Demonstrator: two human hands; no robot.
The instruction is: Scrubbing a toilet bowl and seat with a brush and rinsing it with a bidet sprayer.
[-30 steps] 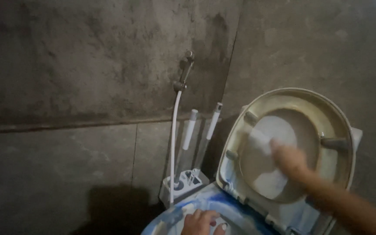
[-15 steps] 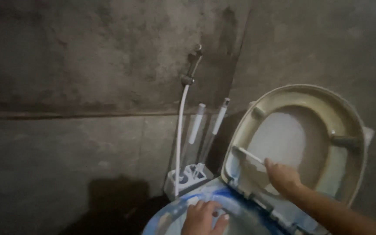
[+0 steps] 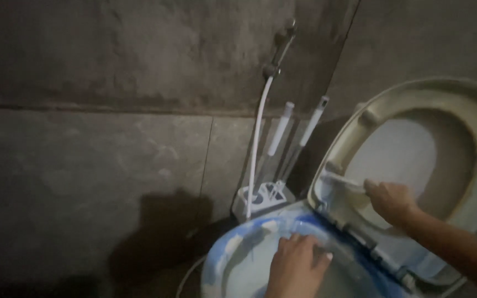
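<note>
Two hands: right hand [image 3: 391, 200] grasps one brush [image 3: 342, 181] against the raised seat [image 3: 473, 110]; left hand [image 3: 296, 265] rests spread on the bowl rim [image 3: 233, 254].

The picture was dim and grainy. Most of the wall [image 3: 111, 83] looked dark grey, and the corners were darkest. A soft light fell on the toilet seat [image 3: 415, 149] and the white hose [image 3: 256, 154], so they looked palest. A big black shadow [image 3: 161, 232] sat low on the wall. The hands were a bit blurry. There was no glare.
</note>
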